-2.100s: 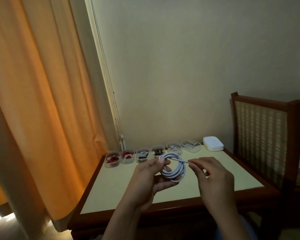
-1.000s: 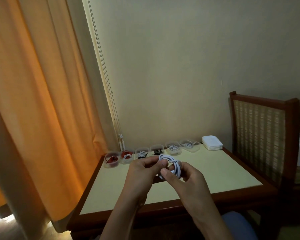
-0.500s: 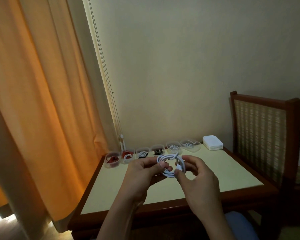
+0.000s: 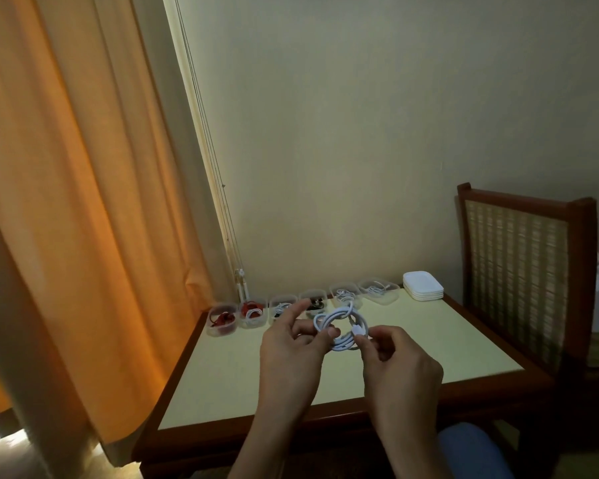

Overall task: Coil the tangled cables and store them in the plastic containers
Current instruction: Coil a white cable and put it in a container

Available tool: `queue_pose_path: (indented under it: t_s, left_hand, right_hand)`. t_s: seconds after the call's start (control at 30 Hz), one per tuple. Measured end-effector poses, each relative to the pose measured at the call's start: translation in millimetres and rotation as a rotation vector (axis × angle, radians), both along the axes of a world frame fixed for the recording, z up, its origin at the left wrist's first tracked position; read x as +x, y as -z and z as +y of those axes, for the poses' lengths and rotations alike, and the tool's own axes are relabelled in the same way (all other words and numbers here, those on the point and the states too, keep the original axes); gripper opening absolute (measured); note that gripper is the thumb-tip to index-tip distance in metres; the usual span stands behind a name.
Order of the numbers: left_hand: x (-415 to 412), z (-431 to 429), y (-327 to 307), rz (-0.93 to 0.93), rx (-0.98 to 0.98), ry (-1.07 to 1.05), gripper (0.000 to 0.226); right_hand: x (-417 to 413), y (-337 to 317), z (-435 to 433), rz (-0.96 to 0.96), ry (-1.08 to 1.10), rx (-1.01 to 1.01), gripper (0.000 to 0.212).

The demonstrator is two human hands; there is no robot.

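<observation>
Above the pale yellow table (image 4: 242, 375), the left hand (image 4: 291, 344) pinched the white coiled cable (image 4: 339, 326); the right hand (image 4: 398, 361) gripped its plug end between curled fingers (image 4: 367, 344). Tucking that end snugly through the loops seemed the way to stop the coil springing open.

Both forearms (image 4: 270, 437) bare — blue cloth (image 4: 474, 451) covers one knee.
</observation>
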State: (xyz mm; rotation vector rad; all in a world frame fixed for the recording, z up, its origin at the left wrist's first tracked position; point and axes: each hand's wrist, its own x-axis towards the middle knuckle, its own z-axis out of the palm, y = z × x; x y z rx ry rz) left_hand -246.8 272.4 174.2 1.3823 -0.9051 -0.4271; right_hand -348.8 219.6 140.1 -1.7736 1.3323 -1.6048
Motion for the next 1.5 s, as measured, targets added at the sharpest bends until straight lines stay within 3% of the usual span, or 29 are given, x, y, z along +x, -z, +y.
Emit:
queue_pose_path:
  t_s: [0.07,0.27,0.5,0.7,0.9,1.1,1.33,1.5]
  left_hand:
    - [-4,-3,4,-0.038,-0.014,-0.036,0.041]
    - [-13,-8,12,-0.159,-0.034,-0.153,0.023]
    - [0,-8,14,-0.253,0.000,-0.237,0.029]
    - [28,-7,4,-0.320,0.046,-0.206,0.024]
    - [31,-5,7,-0.057,0.026,0.017,0.019]
    - [31,-14,14,0.189,0.046,0.146,0.017]
    - [42,-60,27,0.328,0.094,0.204,0.019]
    - [48,-97,42,0.390,0.143,0.226,0.019]
  right_hand:
    - [1,2,-1,-0.025,0.019,0.007,0.016]
    - [-1,8,-8,-0.090,-0.091,0.058,0.011]
    - [-14,7,-17,0.082,-0.307,0.067,0.018]
    - [-33,5,-30,0.003,-0.382,0.024,0.015]
    - [-35,11,-36,-0.051,-0.372,0.015,0.011]
    - [-19,25,-44,-0.294,-0.486,0.224,0.012]
    - [-6,45,-77,-0.268,-0.460,0.257,0.025]
    - [-11,46,-112,-0.181,-0.434,0.255,0.020]
